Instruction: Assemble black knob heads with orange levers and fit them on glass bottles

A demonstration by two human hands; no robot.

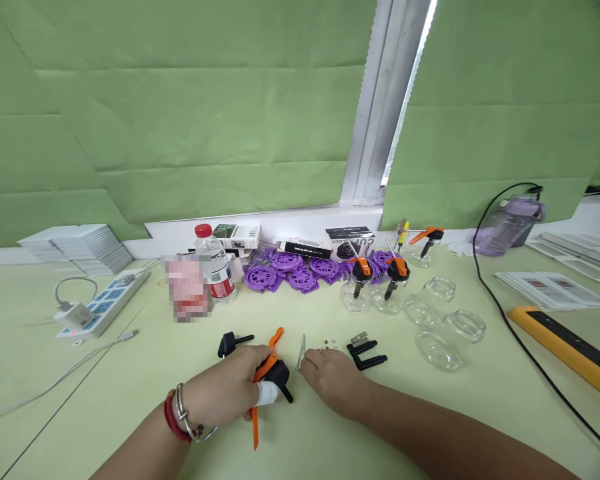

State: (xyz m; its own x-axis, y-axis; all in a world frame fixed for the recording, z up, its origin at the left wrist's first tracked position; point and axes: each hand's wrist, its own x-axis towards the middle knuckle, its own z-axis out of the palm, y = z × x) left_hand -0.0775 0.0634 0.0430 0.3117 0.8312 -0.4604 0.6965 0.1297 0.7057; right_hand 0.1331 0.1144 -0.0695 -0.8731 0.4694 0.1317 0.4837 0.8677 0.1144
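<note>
My left hand (225,390) is closed around an orange-and-black trigger head (279,373), with an orange lever sticking out below the fingers. White wrapping covers one finger. Just beyond this hand lies another black head (227,345) with a short nozzle; a thin metal rod end shows under the wrist. My right hand (333,377) rests low on the table, fingers together, pinching at the near end of thin metal rods (301,350). Beside its knuckles are small loose parts (334,345), a coil spring (359,338) and black nozzle pieces (371,362).
Clear glass bottles (440,350) lie at the right, near orange-and-black heads standing on glass bottles (390,303). Purple wheel-like parts (263,278) line the back beside a water bottle (221,280). A power strip (105,310) is left; a black cable (520,333) crosses the right.
</note>
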